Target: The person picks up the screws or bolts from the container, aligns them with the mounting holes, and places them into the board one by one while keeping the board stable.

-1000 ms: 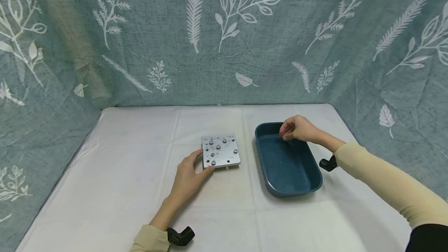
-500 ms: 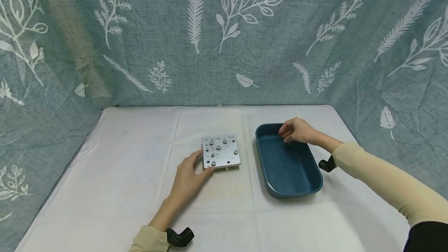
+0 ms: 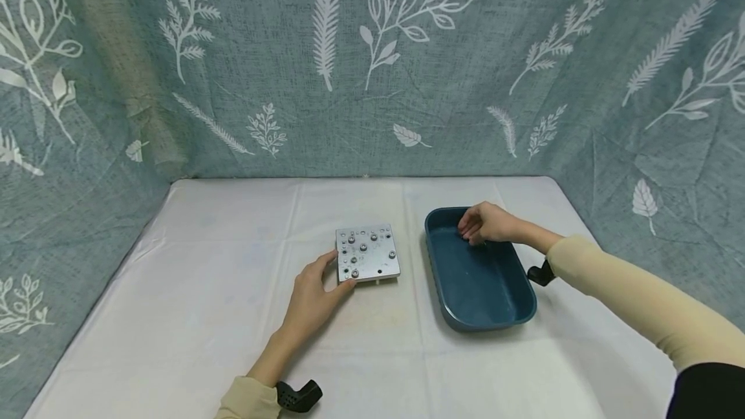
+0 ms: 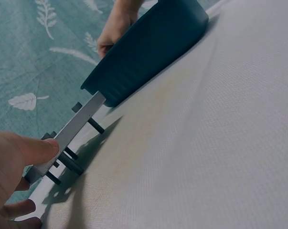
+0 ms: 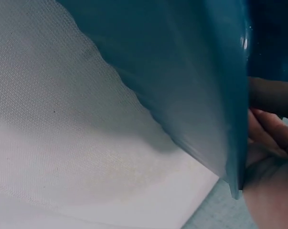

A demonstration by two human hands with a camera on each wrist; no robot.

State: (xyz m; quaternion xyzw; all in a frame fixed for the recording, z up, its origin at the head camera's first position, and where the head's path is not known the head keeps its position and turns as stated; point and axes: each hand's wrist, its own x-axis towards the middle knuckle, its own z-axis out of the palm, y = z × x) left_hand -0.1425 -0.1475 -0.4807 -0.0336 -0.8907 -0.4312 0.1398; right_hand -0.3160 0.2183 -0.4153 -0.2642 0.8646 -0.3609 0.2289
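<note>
A square metal plate [image 3: 367, 253] studded with bolts and holes lies on the white table [image 3: 233, 290], raised on short dark posts [image 4: 95, 126]. My left hand [image 3: 319, 291] grips its near left corner, with the thumb [image 4: 31, 148] on the plate's edge [image 4: 79, 125]. To the right stands a dark blue tray [image 3: 478, 277]. My right hand [image 3: 482, 224] reaches down into the tray's far end with its fingers [image 5: 268, 129] curled near the floor. The tray wall [image 5: 182, 71] and the hand itself hide whatever lies between them.
Blue-green cloth printed with white leaves [image 3: 372, 63] closes off the back and both sides of the table. A black camera mount sits at each wrist [image 3: 298, 395] [image 3: 541, 273]. The table's near edge is out of view.
My right hand has sunk lower into the tray's far end, and the small dark pieces it pinched earlier no longer show. The left hand and the plate have stayed still.
</note>
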